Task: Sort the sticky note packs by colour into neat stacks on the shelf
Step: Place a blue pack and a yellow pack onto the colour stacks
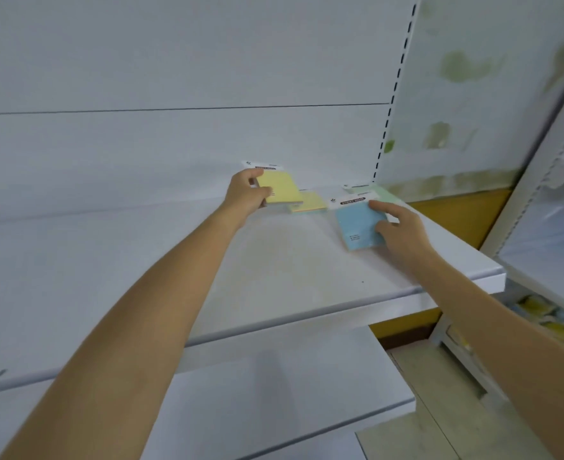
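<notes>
The white metal shelf (307, 277) and its pale back wall fill the frame. At the centre my left hand (245, 194) has its grip closed on a wrapped yellow sticky note pack (282, 189), just above a second yellow pack (312, 202) that lies flat. Right of centre my right hand (396, 227) pinches a blue sticky note pack (357, 230) on the shelf. I judge the packs light, stiff and slippery, best taken by the side edges. The pale green pack (385, 194) behind is half hidden, and the labels are blurred.

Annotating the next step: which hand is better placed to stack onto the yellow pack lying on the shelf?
Left. The left hand grips the raised yellow pack right beside the lying yellow pack; the right hand is busy on the blue pack.
</notes>
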Tool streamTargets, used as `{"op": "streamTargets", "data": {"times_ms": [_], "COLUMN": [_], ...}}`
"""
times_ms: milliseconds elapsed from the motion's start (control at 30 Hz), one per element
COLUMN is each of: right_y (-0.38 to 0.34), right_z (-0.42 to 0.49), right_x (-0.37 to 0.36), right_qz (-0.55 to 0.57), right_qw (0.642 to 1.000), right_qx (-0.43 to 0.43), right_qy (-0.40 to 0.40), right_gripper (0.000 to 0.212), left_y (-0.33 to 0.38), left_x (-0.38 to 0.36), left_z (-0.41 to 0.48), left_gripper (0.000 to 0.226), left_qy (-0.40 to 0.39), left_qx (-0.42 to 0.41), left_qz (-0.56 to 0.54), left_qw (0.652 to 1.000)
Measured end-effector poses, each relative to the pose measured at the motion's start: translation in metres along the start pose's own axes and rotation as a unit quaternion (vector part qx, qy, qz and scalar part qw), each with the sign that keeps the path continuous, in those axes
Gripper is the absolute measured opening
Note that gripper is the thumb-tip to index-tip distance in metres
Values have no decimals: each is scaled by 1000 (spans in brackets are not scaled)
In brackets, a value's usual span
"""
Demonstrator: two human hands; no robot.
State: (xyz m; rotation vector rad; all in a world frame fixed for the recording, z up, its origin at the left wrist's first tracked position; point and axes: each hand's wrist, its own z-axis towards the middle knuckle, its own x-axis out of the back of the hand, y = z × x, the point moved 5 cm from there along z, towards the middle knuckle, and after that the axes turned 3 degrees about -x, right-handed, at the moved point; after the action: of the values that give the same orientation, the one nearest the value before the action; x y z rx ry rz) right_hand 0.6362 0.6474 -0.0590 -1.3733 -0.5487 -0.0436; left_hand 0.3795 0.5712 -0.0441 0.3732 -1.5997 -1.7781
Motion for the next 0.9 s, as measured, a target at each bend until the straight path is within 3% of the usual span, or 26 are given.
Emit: {"op": "streamTargets", "data": {"times_ms": [233, 433, 600, 767, 900], "right_y": [17, 17, 18, 19, 17], "right_z": [8, 9, 11, 12, 9], "right_x": [4, 3, 3, 2, 3], "right_qz": [58, 45, 21, 20, 20], "right_qw": [998, 999, 1000, 1000, 1000], "right_qx": [-19, -2, 11, 9, 0], "right_qy": [-4, -2, 3, 7, 13], "right_gripper": [40, 42, 42, 43, 42], "left_y": [-4, -7, -10, -16, -17], "left_x": [-62, -69, -72, -69, -65], "left_z": [21, 24, 11, 13, 9], "left_gripper": [54, 46, 67, 47, 61], "left_qy": [-30, -48, -95, -78, -110], "left_qx": [1, -42, -52, -83, -78], "left_qz": [81, 267, 274, 313, 331], "left_qw": [996, 962, 956, 943, 934]}}
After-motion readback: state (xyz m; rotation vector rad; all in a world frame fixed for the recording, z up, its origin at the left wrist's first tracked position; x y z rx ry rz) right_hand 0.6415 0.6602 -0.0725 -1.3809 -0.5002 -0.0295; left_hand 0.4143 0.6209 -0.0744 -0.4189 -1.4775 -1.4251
